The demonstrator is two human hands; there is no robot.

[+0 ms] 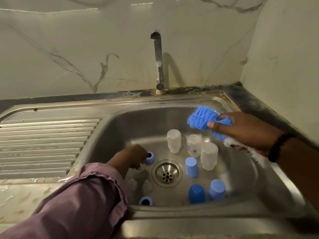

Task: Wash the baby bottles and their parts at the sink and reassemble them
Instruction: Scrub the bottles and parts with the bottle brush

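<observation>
Three clear baby bottles (pixel 174 140) stand upside down in the steel sink (pixel 245 178), behind the drain (pixel 167 173). Three blue caps stand to the right and front: (pixel 191 167), (pixel 196 194), (pixel 217 190). My left hand (pixel 132 156) reaches into the basin and pinches a blue screw ring (pixel 149 157). A second blue ring (pixel 145 201) lies at the front, with clear teats (pixel 146 185) beside my sleeve. My right hand (pixel 245 133) grips a blue bottle brush (pixel 201 117) with a white tuft over the sink's right side.
A chrome tap (pixel 159 66) rises behind the basin, no water running. The ribbed drainboard (pixel 44 144) spreads to the left. A marble wall closes the back and right. The dark counter edge (pixel 255 104) runs behind my right hand.
</observation>
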